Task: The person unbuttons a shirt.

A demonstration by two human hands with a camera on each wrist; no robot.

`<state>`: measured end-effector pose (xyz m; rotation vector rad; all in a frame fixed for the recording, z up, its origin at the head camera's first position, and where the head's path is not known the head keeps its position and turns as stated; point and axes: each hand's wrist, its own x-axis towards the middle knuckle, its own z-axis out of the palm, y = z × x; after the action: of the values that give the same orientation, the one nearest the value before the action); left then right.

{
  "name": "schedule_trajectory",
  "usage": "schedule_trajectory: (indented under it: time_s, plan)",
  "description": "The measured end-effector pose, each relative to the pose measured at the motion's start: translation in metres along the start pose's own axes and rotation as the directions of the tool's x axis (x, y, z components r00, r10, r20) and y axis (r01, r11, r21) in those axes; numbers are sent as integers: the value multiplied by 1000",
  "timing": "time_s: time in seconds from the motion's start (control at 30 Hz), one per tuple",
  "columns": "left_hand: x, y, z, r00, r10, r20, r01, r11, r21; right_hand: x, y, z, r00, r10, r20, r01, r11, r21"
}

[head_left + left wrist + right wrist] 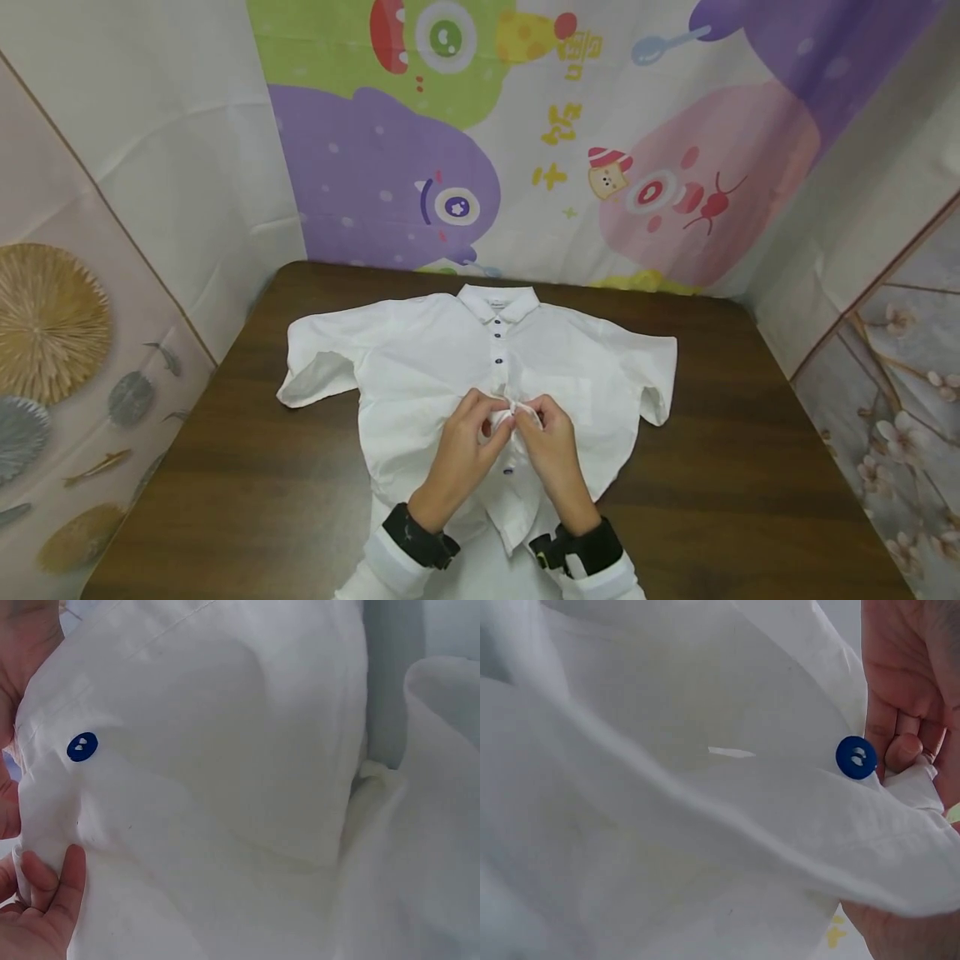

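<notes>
A white short-sleeved shirt (420, 358) lies front up, collar (498, 304) away from me, small dark blue buttons down its placket. At mid-placket my left hand (461, 446) pinches the cloth between thumb and fingers. Close beside it, my right hand (555, 454) pinches the other edge, and the fabric bunches up between them. Below the hands another button (508, 472) shows. Up close, the left wrist view has a blue button (82, 747) near the gripping fingers. The right wrist view shows a button (856, 757) by the fingertips and a buttonhole slit (732, 752) in the raised cloth.
The shirt is spread over a dark brown wooden table (247, 483). Behind the table hangs a cartoon-printed curtain (540, 150). Patterned panels stand at left and right. Black straps circle both wrists, over white sleeves.
</notes>
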<state>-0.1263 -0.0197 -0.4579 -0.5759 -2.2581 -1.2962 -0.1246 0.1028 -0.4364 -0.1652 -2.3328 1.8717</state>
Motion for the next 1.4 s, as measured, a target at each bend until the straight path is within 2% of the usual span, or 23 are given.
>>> schedule_trajectory:
  time_s: [0.2,0.57,0.97,1.1,1.4]
  plan:
    - [-2,0,1,1000,-18,8,18,1000,-5,1,1,1,999,46,1,-46,999,-12]
    - [-4,-3,5,1000,-18,-12,18,999,-33,2,3,4,996,75,-57,-75,997,-12]
    - [-8,-6,11,997,22,-76,-30,994,-108,6,5,0,977,212,-1,-210,969,130]
    - [-7,-5,8,997,12,-81,-23,990,-139,7,3,-3,979,204,21,-205,969,137]
    - [-5,-3,2,999,-34,-33,28,986,-166,5,2,-10,988,140,67,-147,982,121]
